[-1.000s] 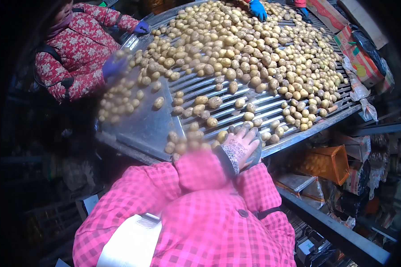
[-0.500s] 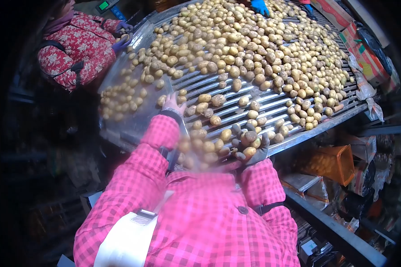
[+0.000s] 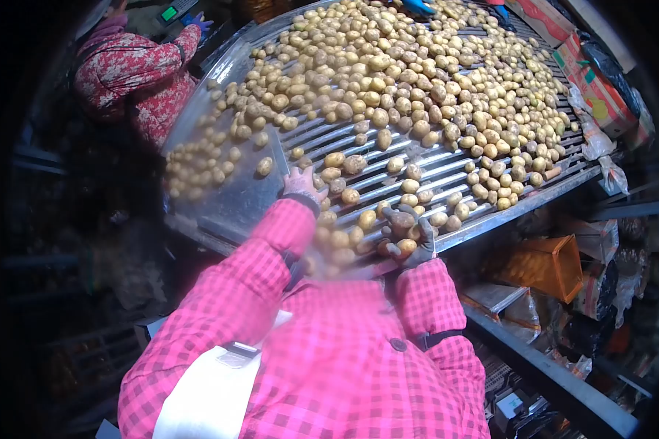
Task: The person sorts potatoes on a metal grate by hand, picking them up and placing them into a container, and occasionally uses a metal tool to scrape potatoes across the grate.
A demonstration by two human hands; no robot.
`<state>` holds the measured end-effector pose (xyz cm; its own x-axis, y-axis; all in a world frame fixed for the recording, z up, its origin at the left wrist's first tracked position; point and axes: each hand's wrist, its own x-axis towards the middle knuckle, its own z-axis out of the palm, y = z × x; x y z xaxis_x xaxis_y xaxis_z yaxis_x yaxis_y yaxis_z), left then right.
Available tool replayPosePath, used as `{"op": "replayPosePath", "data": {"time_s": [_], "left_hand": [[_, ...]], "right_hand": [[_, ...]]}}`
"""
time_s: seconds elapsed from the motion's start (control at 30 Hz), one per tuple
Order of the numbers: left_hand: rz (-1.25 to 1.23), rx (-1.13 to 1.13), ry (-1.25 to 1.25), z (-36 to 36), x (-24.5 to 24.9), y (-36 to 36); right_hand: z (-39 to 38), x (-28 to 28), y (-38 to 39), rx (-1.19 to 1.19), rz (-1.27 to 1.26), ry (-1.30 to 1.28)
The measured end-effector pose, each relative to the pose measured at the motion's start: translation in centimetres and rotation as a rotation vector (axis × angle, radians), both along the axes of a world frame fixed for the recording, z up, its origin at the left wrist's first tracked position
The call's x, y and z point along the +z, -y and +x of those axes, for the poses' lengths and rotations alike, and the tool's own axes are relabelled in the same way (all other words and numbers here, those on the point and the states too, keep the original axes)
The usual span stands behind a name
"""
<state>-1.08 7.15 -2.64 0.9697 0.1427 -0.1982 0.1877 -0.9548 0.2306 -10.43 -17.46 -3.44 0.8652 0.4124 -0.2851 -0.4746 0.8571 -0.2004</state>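
Note:
Many yellow-brown potatoes (image 3: 381,80) are spread over a metal slatted table (image 3: 447,174). My left hand (image 3: 302,184), bare, reaches over the slats beside a flat metal plate (image 3: 227,201), with its fingers apart and touching potatoes at its right. At the near edge, my right hand (image 3: 411,238) wears a dark grey glove and has its fingers curled round a few potatoes. More potatoes lie between my two hands, close to my chest, partly blurred.
At the upper left a person in a red floral jacket (image 3: 135,73) reaches toward a device with a green display (image 3: 170,13). A blue glove (image 3: 419,7) shows at the top. Right: red carton (image 3: 600,91), orange mesh crate (image 3: 545,267), metal beam (image 3: 549,377).
My left hand has moved right and slightly down, off the plate's edge. My right hand has shifted slightly up. The person at the upper left has turned and stretched an arm toward the display.

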Motion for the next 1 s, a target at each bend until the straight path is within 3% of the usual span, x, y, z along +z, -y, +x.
{"op": "replayPosePath", "data": {"time_s": [0.03,0.23,0.3,0.37,0.43,0.5,0.57,0.7,0.73,0.77,0.83,0.87,0.9,0.93,1.0], "left_hand": [[0.045,0.001,-0.067,0.6,0.1,0.3],[-0.304,0.013,0.158,0.3,-2.3,-1.3],[-0.319,-0.113,0.327,-0.7,-2.2,-1.3],[-0.480,-0.225,0.249,-1.8,0.2,0.2],[-0.403,-0.408,0.040,-1.4,0.8,1.2],[-0.302,-0.454,0.059,-1.0,-0.3,2.1],[-0.263,-0.462,-0.053,-0.6,0.6,3.2],[-0.273,-0.428,0.026,0.9,-0.8,3.2],[-0.356,-0.308,0.070,0.5,-0.3,2.9],[-0.598,-0.222,0.076,0.8,-1.0,1.9],[-1.128,0.194,-0.076,0.2,-1.2,0.1],[-1.630,0.302,0.024,-0.5,-1.6,-1.1],[-1.753,0.537,-0.016,-0.3,-2.8,-3.2],[-1.945,0.403,-0.015,0.7,-6.9,-7.0],[-2.127,0.286,0.040,-0.7,-10.3,-14.3]], "right_hand": [[-0.2,-0.3,0.0,-0.011,0.008,-0.005],[0.0,-0.8,0.1,0.032,-0.038,-0.001],[0.1,-0.4,0.2,0.044,-0.046,-0.005],[-0.1,-0.4,0.0,0.063,-0.047,-0.018],[0.3,-0.4,0.2,0.101,-0.173,0.038],[0.3,-0.8,0.4,0.062,-0.232,0.044],[0.6,-1.1,0.5,0.140,0.006,0.087],[0.4,-1.2,0.2,0.063,-0.004,0.005],[0.4,-0.4,0.2,0.042,-0.011,-0.048],[0.4,-0.1,0.5,0.061,-0.025,-0.040],[0.4,0.0,1.0,0.020,-0.090,-0.083],[0.3,0.2,1.0,0.007,-0.096,-0.072],[0.2,0.5,0.9,-0.040,-0.118,-0.103],[0.2,0.6,0.9,-0.058,-0.150,-0.089],[0.3,0.9,0.9,-0.092,-0.251,-0.092]]}}
